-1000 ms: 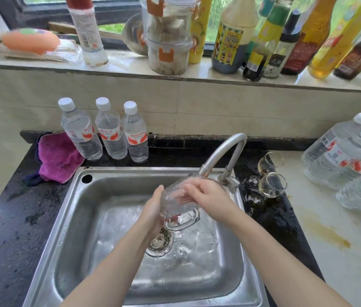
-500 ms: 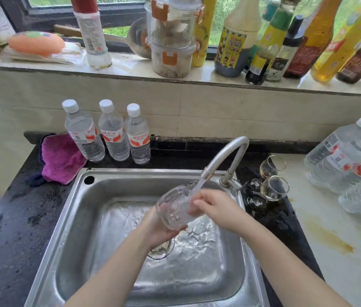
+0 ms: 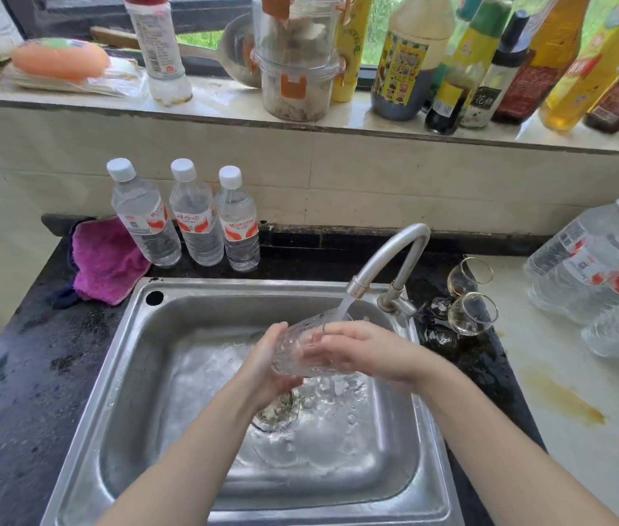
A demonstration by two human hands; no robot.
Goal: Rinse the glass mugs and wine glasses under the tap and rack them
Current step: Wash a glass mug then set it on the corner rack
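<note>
From the head view, much is cut off: the tops of the bottles on the windowsill (image 3: 224,108) run out of frame at twelve o'clock, and both forearms leave the picture at six o'clock; the glass mug (image 3: 302,349) is clear and blurred by running water, so its handle cannot be made out; its far side is hidden behind the right hand (image 3: 361,353). Over the steel sink (image 3: 122,373), the mug is held tilted under the tap (image 3: 387,260), its mouth toward one o'clock where the stream enters; the left hand (image 3: 268,364) cups its base from nine o'clock, fingers curled round the glass; the right hand's fingers wrap the wall from three o'clock. Two wine glasses (image 3: 471,298) lie tipped on the counter at three o'clock of the tap, stems partly lost against the dark stone.
</note>
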